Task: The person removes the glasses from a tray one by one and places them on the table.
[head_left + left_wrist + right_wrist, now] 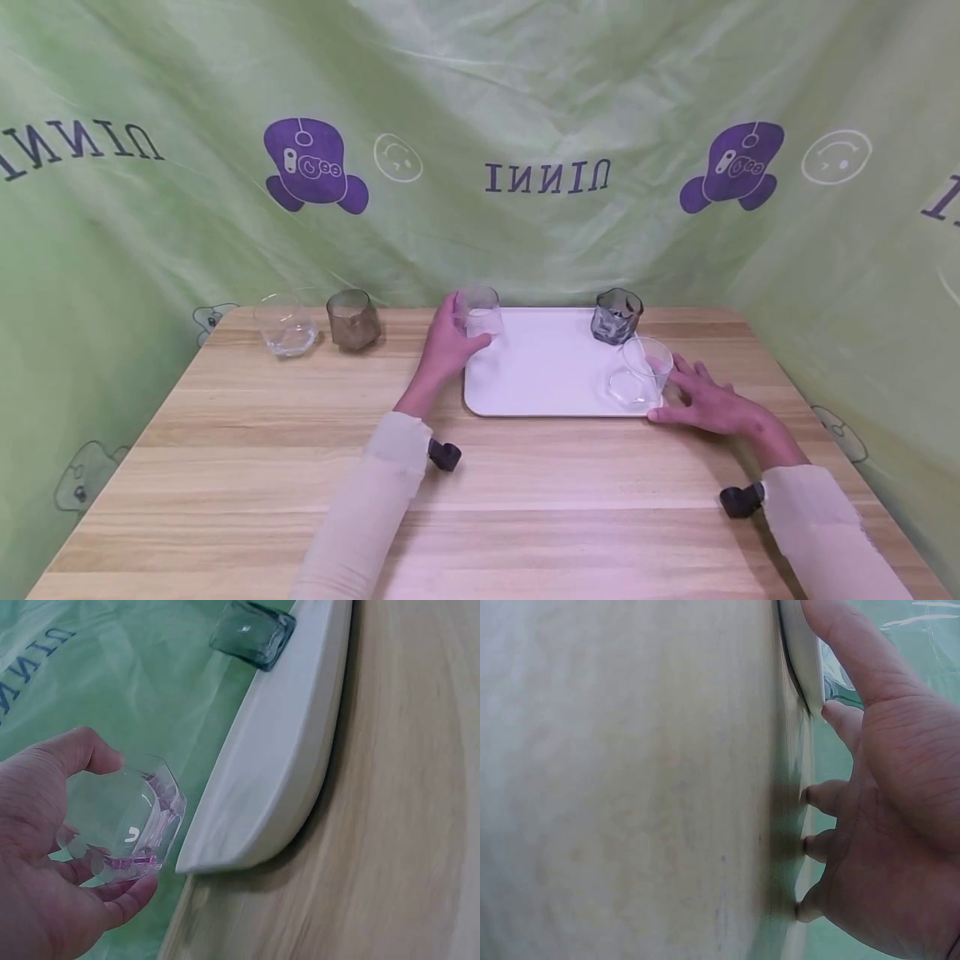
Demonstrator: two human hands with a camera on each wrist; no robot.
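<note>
My left hand (446,346) grips a clear glass tumbler (480,308) over the left end of a white tray (540,379). In the left wrist view, thumb and fingers curl round this tumbler (161,817), its faceted base turned toward the tray (281,742). At the tray's front right corner stands a second clear glass (637,379). Beside it is my right hand (708,404), fingers spread and thumb at the tray's edge. The right wrist view has the fingertips of this hand (900,795) down at the tabletop. A smoky grey faceted glass (617,318) stands at the tray's back right.
On the wooden table (247,467), left of the tray, stand a clear glass (288,329) and a brown-tinted glass (354,321). A green printed curtain (450,233) hangs right behind the table's back edge and along both sides.
</note>
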